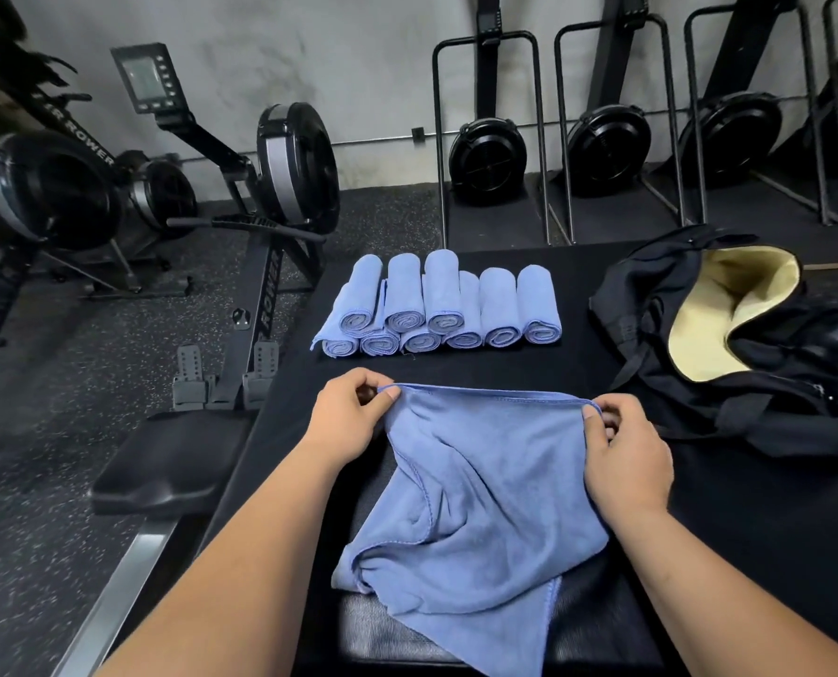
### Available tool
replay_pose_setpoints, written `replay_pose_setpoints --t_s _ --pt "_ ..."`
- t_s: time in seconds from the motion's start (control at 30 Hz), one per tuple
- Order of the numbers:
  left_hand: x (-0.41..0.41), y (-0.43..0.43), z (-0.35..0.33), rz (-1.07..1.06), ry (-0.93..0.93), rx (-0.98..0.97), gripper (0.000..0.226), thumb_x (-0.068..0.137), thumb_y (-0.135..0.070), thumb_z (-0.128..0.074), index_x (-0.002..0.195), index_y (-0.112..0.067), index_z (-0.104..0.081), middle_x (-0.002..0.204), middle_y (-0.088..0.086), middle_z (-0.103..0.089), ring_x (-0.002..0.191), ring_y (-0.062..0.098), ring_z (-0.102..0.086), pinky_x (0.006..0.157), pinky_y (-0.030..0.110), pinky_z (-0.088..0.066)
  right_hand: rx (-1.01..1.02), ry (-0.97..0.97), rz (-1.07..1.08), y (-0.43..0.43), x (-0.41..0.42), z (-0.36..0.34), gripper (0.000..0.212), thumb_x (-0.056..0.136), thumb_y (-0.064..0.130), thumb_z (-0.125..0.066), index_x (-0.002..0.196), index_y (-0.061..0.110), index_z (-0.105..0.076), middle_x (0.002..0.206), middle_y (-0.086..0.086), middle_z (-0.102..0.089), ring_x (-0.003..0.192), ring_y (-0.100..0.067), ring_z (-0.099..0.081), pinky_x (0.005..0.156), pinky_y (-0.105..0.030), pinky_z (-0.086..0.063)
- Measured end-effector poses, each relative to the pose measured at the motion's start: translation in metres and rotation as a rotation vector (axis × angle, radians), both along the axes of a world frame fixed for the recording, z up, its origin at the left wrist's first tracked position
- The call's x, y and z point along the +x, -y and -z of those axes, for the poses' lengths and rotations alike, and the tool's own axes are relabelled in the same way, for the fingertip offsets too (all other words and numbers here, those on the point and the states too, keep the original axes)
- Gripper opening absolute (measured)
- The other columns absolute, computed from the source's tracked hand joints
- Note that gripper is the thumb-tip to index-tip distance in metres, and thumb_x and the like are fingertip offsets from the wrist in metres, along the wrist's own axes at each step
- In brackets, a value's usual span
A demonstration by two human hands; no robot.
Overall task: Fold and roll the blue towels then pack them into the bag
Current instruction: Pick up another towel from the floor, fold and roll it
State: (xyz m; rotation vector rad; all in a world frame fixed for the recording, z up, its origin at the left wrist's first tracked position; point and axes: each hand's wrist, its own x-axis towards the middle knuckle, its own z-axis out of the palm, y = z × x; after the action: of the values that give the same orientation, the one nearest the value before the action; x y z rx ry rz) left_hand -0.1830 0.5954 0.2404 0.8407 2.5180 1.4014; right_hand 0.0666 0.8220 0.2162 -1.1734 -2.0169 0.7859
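Setting: gym room, grey wall, rowing machines (270, 178) standing on a speckled floor. Work surface: black padded table (749, 530).

Item 1: rolled blue towels (436, 305), nine or so, stacked side by side in two layers at the far middle of the table. Finished as rolls, not yet packed.

Item 2: loose blue towel (480, 481), near the person, lying rumpled with its far edge lifted and stretched between both hands. Not yet folded or rolled.

Item 3: black bag (651, 295), far right of the table, well apart from the rolls. Its mouth gapes open onto a pale yellow lining (729, 305). No towel is visible inside.

Left hand (353, 422): fingers curled, thumb and forefinger pinching the towel's far left corner.

Right hand (627, 456): fingers curled, pinching the far right corner.

Progress, as judged: most of the rolling appears done. This towel remains to be folded and rolled, and all the packing seems outstanding.
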Motion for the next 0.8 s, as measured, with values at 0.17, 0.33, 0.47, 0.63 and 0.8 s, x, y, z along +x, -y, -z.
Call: replay_pose_setpoints --t_s 0.17,0.33,0.47,0.63,0.8 --pt "0.009 0.018 -0.036 0.091 0.019 0.009 0.022 0.093 -0.031 -0.081 0.083 -0.017 -0.067 0.079 -0.002 -0.070 0.069 0.008 -0.058 0.073 0.025 -0.049 -0.226 -0.159 -0.109 -0.007 0.009 -0.010 0.016 0.095 0.033 -0.075 0.110 0.031 -0.070 0.079 0.012 -0.076 0.081 -0.013 -0.068 0.088 -0.041 -0.056" --pt "0.016 0.044 -0.081 0.212 0.032 -0.122 0.026 0.085 -0.029 -0.089 0.075 -0.017 -0.068 0.070 -0.002 -0.065 0.065 0.010 -0.052 0.066 0.028 -0.042 -0.402 -0.298 -0.272 -0.021 0.024 -0.043 0.016 0.093 0.019 -0.079 0.109 0.021 -0.078 0.089 0.000 -0.080 0.090 -0.016 -0.072 0.102 -0.043 -0.056" --pt "0.020 0.061 -0.111 0.255 -0.042 -0.208 0.020 0.085 -0.028 -0.089 0.077 -0.020 -0.072 0.075 0.002 -0.070 0.068 0.011 -0.056 0.072 0.033 -0.049 -0.345 -0.329 -0.344 -0.023 0.030 -0.087 0.009 0.094 0.013 -0.078 0.103 0.014 -0.078 0.091 -0.003 -0.080 0.087 -0.013 -0.073 0.090 -0.026 -0.057" --pt "0.046 0.073 -0.155 0.162 -0.180 -0.117 0.016 0.096 -0.028 -0.077 0.085 -0.018 -0.070 0.083 0.007 -0.074 0.071 0.011 -0.057 0.077 0.037 -0.052 -0.251 -0.358 -0.401 -0.021 0.045 -0.142 0.004 0.097 0.020 -0.076 0.100 0.019 -0.078 0.089 0.003 -0.081 0.083 -0.012 -0.073 0.087 -0.032 -0.056" --pt "0.078 0.080 -0.211 0.123 -0.270 0.078 0.015 0.103 -0.024 -0.067 0.087 -0.024 -0.069 0.081 -0.005 -0.071 0.071 0.006 -0.058 0.073 0.031 -0.050 -0.151 -0.451 -0.425 -0.021 0.059 -0.206 0.016 0.096 0.022 -0.076 0.109 0.013 -0.077 0.096 -0.001 -0.079 0.078 0.002 -0.069 0.084 -0.022 -0.053"
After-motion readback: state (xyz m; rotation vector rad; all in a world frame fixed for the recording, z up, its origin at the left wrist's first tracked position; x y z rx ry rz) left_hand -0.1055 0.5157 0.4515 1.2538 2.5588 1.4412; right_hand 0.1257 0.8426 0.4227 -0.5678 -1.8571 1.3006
